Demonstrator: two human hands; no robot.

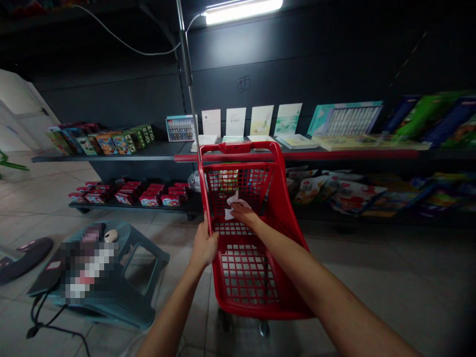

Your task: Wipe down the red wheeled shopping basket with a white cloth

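A red plastic shopping cart [295, 218] with grid walls stands in front of me on small wheels. My left hand [204, 244] is closed around the cart's left rim. Inside the cart, my right hand [243, 212] holds a crumpled white tissue [231, 202] near the grid of the far wall. Part of the tissue sticks out past the fingertips. The cart's handle bar [238, 147] is at the far end, by the shelf edge.
Behind the cart, a dark shelf [148, 151] bears booklets [262, 120] and boxes. Snack bags [353, 196] and red packs [152, 194] fill the lower level. At left stands a blue-grey stool [143, 248] with items and cables. A metal pole [186, 57] rises beside the cart.
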